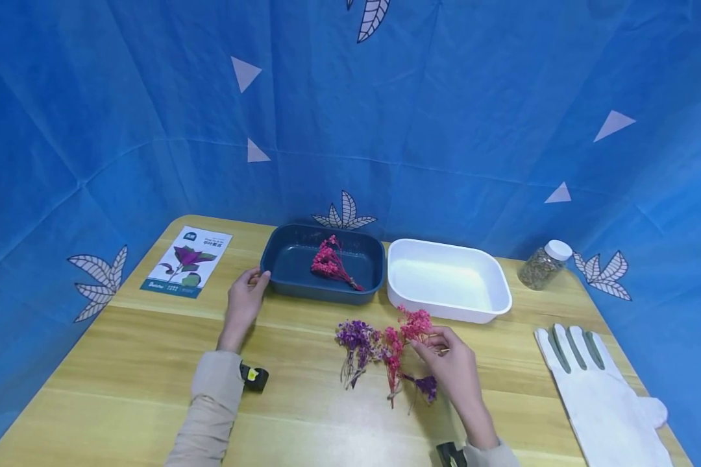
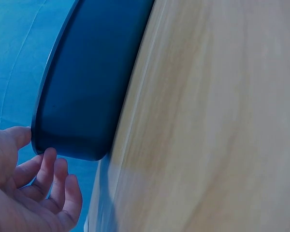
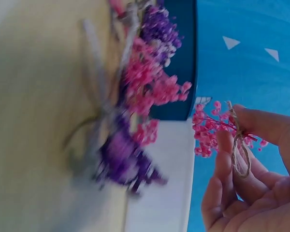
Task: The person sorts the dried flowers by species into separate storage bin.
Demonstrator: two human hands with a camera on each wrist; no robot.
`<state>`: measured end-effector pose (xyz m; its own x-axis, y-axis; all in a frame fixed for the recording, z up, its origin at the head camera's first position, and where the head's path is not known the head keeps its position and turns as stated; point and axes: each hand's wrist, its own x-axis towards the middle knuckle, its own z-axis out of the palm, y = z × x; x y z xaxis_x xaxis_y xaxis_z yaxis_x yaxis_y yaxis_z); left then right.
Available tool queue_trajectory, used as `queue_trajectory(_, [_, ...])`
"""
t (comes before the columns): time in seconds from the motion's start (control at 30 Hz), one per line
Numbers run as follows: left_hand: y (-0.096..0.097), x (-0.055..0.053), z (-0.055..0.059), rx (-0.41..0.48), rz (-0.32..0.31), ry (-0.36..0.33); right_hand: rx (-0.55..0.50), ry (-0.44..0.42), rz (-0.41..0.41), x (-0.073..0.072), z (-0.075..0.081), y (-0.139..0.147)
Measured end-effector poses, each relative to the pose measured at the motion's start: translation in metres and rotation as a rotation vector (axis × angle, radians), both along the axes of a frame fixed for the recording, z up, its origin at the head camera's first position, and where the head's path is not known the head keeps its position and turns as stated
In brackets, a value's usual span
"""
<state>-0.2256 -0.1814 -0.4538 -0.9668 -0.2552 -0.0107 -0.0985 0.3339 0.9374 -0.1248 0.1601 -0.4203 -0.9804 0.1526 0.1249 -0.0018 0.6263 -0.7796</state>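
Note:
My right hand (image 1: 452, 363) pinches a small bunch of pink dried flowers (image 3: 210, 130) between thumb and fingers; a loop of twine (image 3: 241, 162) is tied round its stems. The bunch is raised over the table, near the front of the white basin (image 1: 444, 312). My left hand (image 1: 247, 301) grips the left end of the dark blue basin (image 1: 321, 295), thumb at the rim and fingertips just beneath it. Inside that basin lies another pink bunch (image 1: 328, 261). On the table are a purple-and-white bunch (image 1: 356, 337), a pink bunch (image 1: 393, 353) and a dark purple one (image 1: 426, 387).
A seed packet (image 1: 187, 261) with a plant picture lies at the back left. The jar (image 1: 543, 264) with a white lid stands at the back right. White work gloves (image 1: 607, 402) lie along the right edge. Blue cloth (image 1: 350, 117) hangs behind the table.

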Motion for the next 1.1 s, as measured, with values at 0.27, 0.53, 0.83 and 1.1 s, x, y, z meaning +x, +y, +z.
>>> queue_trajectory(0.27, [-0.002, 0.0, 0.0, -0.015, 0.008, 0.002, -0.102, -0.003, 0.02, -0.032, 0.013, -0.029])
queue_trajectory(0.53, [-0.004, 0.0, -0.001, -0.005, 0.008, -0.001, -0.062, 0.007, 0.119, -0.074, 0.021, -0.063])
queue_trajectory(0.83, [-0.002, 0.0, -0.001, -0.006, 0.007, -0.004, 0.002, 0.065, 0.254, -0.116, 0.025, -0.088])
queue_trajectory(1.1, [0.0, -0.001, -0.003, -0.019, 0.011, 0.003, 0.079, 0.059, 0.387, -0.129, 0.019, -0.099])
